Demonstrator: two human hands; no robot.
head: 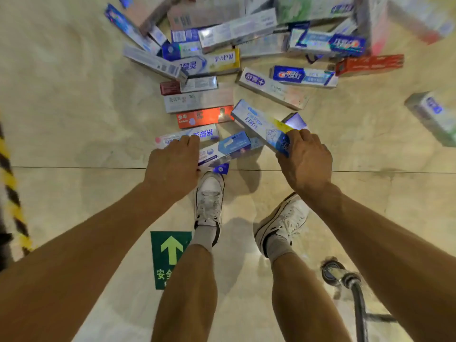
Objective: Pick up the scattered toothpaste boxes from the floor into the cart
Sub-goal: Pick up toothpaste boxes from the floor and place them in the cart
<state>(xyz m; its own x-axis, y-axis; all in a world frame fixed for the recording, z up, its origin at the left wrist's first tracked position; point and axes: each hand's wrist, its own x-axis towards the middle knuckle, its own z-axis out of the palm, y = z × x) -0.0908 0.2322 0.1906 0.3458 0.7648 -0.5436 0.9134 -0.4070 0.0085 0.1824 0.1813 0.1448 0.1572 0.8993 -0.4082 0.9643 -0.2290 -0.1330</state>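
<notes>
"Where did the boxes lie?"
"In a heap of boxes (222, 58) on the floor (74, 95), ahead of both shoes, with a lone box (434, 114) far right."
"And the hands?"
"The left hand (174, 161) held the near box (227, 146) just before the left shoe (209, 196). The right hand (306, 161) held a raised box (259, 124) to its right."
"The cart?"
"The cart wheel (332, 272) stood behind the right shoe (283, 218)."

A glossy beige stone floor (74, 107), in which soft light is being reflected, is being crossed by a thin dark seam (74, 167) just beyond a green arrow sticker (170, 257), while a yellow-and-black striped band (12, 193) is being shown well left of that sticker.
</notes>
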